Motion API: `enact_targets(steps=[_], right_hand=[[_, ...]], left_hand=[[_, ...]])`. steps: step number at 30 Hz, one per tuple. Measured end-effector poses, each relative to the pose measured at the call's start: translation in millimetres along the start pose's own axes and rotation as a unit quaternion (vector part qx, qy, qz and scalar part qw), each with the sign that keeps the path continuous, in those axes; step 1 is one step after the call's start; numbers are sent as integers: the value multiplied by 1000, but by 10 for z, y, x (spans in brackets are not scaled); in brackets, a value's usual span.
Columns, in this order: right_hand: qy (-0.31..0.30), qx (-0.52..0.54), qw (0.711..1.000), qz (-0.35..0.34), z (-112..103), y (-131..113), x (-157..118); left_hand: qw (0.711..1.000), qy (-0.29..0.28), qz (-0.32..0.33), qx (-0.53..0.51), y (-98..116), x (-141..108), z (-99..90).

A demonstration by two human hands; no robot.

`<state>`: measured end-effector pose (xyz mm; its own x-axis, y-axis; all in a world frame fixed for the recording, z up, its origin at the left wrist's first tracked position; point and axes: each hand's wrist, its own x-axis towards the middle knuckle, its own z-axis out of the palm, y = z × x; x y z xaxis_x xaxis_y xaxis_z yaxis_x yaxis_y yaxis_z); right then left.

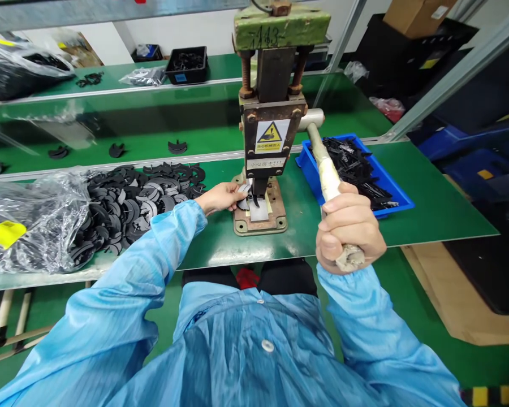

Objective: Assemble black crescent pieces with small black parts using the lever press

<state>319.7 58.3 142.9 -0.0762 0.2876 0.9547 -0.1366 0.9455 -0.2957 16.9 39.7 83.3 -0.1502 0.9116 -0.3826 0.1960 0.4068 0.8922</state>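
A hand press point(271, 113) with a yellow warning label stands on the green bench. My right hand point(350, 229) is wrapped round its lever handle point(326, 167), which is bound in pale tape. With thumb and fingers, my left hand point(223, 198) pinches a dark crescent-shaped plastic part point(243, 202) at the left side of the press base point(261, 226). The part lies beside the tool tip, partly covered by my fingers. A small metal plate point(259, 210) sits on the base under the ram.
Many loose black crescent parts point(129, 203) spill from a clear plastic bag point(34, 220) on the left. A blue tray point(390, 195) of black pieces is at the right. Behind, a conveyor belt point(152, 124) carries several parts, and a black bin point(187, 65) stands beyond.
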Motion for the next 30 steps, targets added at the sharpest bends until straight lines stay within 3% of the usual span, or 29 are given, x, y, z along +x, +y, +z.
enact_targets(steps=[9, 12, 16, 19, 21, 23, 25, 27, 30], right_hand=[[21, 7, 1000, 3, 68, -32, 44], [40, 32, 999, -13, 109, -71, 368], [31, 71, 997, -10, 130, -56, 1040], [37, 68, 997, 24, 98, 59, 1210], [64, 38, 996, 53, 93, 158, 993], [55, 21, 990, 131, 132, 213, 559], [-71, 44, 964, 252, 222, 175, 51], [-165, 70, 936, 303, 348, 53, -386], [-211, 85, 917, 327, 532, -153, -757]], left_hand=[[991, -32, -76, -103, 39, -53, 32], [992, -27, -70, -105, 46, -74, 77], [992, 1, -34, -122, 62, -208, 142], [991, 22, 7, -131, 30, -440, 129], [990, 18, 44, -132, 1, -654, 93], [987, 2, 82, -135, -11, -890, 66], [984, -17, 108, -139, 7, -1112, 72], [982, -30, 120, -141, 49, -1289, 121], [982, -46, 128, -134, 110, -1456, 242]])
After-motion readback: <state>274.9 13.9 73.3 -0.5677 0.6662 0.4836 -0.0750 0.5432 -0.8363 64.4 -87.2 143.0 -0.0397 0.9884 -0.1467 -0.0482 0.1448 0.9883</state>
